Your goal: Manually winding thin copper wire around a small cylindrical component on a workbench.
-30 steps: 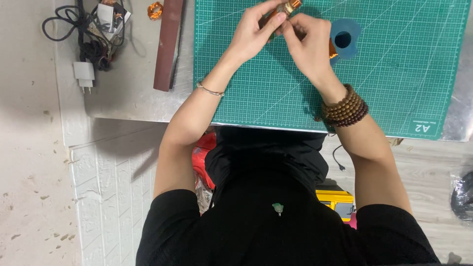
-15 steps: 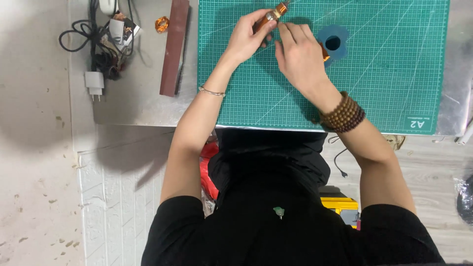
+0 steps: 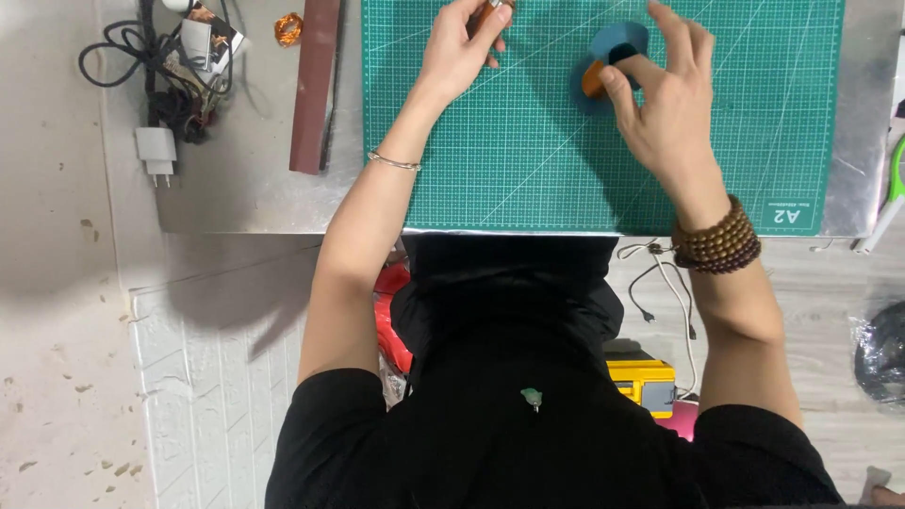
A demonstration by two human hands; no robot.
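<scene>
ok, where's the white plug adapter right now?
Head view, far left: the white plug adapter lies on the grey tabletop, just below the tangle of black cables, left of the long brown strip.

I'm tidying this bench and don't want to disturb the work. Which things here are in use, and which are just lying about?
In use:
left hand holding a small brown cylinder
right hand at the blue tape roll, an orange piece beside it
green cutting mat

Lying about:
brown strip
tangled cables
white plug adapter
copper wire coil
</scene>
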